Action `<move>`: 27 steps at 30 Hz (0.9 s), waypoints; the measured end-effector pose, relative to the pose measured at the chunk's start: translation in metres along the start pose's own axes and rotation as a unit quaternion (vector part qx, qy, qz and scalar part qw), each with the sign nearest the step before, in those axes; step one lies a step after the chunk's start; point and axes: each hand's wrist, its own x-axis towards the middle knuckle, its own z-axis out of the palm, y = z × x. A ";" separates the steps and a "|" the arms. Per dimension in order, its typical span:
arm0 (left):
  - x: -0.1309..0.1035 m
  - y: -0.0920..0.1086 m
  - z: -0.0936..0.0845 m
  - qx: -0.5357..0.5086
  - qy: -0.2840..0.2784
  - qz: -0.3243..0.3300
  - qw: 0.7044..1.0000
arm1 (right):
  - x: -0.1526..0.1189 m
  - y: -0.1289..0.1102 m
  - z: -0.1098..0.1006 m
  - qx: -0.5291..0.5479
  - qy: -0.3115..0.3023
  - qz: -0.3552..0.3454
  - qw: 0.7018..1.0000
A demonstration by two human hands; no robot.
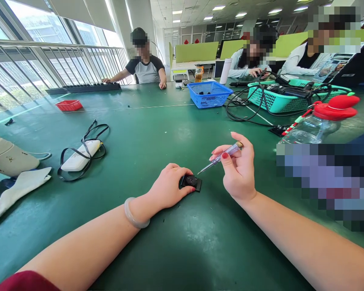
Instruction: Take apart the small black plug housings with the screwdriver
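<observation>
The left hand (172, 184) pinches a small black part (191, 181) between thumb and fingers, keeping it against the green surface (145, 137), near the middle. The right hand (239, 171), to its right, grasps a slim screwdriver (221, 157) by its clear purplish handle, tip slanting down and left to the part's far edge; whether the tip touches cannot be told.

The part looks light and stiff, probably plastic, so it could skid under pressure; its side edges seem the best hold. The screwdriver should be light and rigid, perhaps slick at the handle, and best gripped there, away from the thin shaft.

Farther left lie a white box (74, 162) with a black strap and, beyond it, a red tray (69, 106). Far off, right of the middle, are a blue basket (210, 99) and a green basket (279, 104) with cables.

The left fingers cover the part's left side, its underside is hidden, and its dark details blur together. A pale object (12, 155) is cut off at the left; blocky blurring masks the right side.
</observation>
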 end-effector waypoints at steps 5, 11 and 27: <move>0.001 0.000 0.000 0.003 -0.001 0.006 1.000 | -0.001 0.000 0.001 0.037 -0.005 0.027 0.999; 0.000 0.000 0.000 0.005 -0.002 0.009 1.000 | -0.001 -0.001 0.001 0.053 -0.017 0.026 0.998; 0.001 -0.003 0.001 -0.005 -0.007 0.017 1.000 | 0.008 0.007 -0.005 0.043 -0.034 0.150 0.987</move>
